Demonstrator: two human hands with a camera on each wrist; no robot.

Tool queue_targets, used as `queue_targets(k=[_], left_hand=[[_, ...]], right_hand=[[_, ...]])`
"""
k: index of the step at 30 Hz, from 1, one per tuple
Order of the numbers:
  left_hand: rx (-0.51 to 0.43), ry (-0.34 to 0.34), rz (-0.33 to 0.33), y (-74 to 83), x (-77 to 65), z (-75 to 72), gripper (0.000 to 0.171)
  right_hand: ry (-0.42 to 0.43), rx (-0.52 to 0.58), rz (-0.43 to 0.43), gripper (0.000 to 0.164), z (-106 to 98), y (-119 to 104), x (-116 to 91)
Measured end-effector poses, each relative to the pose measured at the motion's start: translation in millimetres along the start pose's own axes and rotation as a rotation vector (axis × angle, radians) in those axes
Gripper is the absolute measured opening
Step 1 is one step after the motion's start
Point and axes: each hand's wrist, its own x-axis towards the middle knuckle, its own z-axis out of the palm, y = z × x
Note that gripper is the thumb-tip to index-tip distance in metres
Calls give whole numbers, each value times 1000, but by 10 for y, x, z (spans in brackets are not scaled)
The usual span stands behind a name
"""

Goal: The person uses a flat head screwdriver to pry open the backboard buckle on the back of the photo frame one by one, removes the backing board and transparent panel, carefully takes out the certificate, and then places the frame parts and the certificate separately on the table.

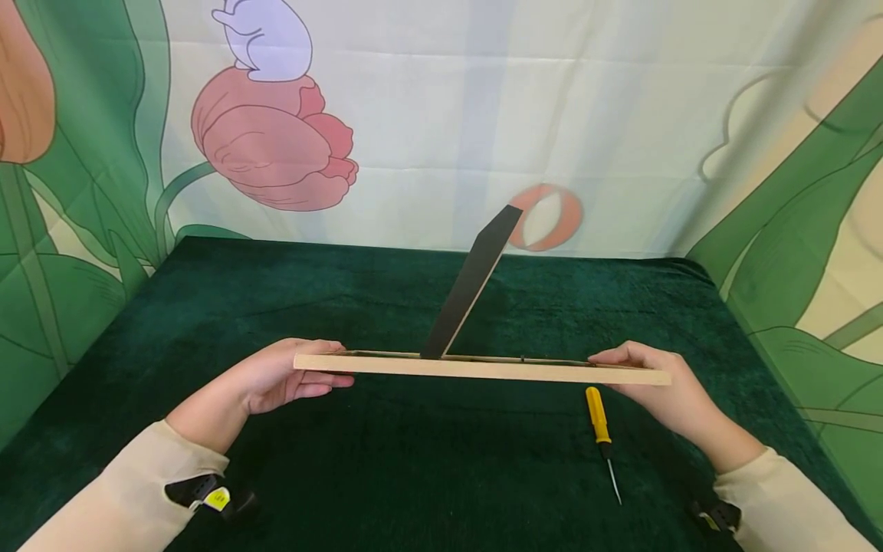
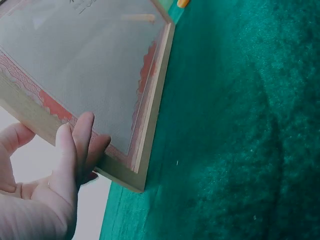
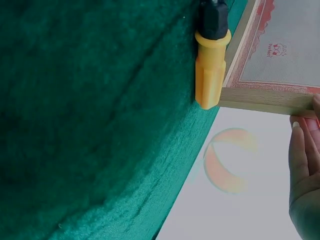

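A wooden picture frame point(image 1: 476, 369) is seen edge-on in the head view, held level above the cloth by both hands. My left hand point(image 1: 276, 379) grips its left end, thumb on the back side and fingers under the front. At the right end my right hand point(image 1: 662, 387) holds it, thumb on top. From the frame's back a black stand leg point(image 1: 476, 280) sticks up, leaning right. The left wrist view shows the frame's front, a certificate point(image 2: 75, 60) with a red patterned border behind a glossy cover.
A screwdriver point(image 1: 597, 418) with a yellow handle lies on the dark green cloth point(image 1: 414, 475), near the right hand. Behind the table hangs a light curtain point(image 1: 428, 115) printed with flowers and leaves.
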Motion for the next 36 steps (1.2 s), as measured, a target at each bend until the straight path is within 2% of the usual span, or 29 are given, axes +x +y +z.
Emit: queue_targets(k=[4,6,9,14,19,22,26,32,36], left_hand=[[16,33,-18,-33,-5,-15,33],[32,39,-36,-51,-3,-15,40],[31,4,-44,-70,13,-6,52],[2,-55,-8,-74,27,12,56],[6,-58,-2,-73,33,16,58],[11,-61,1,-73,39,15,58],[13,-67,14,-70,49,17,59],[11,-20,14,-76,64,30,60],[40,13,27,-85,64,36,64]], right_hand=[[-27,42,-77,25,10,9,5],[-25,57,-79,28,20,12,6],[-12,66,-55,28,35,10,4],[-26,174,33,20,39,-19,-12],[-47,262,100,19,54,-12,-19],[-31,311,119,21,60,-4,-11],[-29,419,198,32,55,-17,-6],[-37,530,291,54,69,-66,-12],[-31,675,402,57,69,-92,-5]])
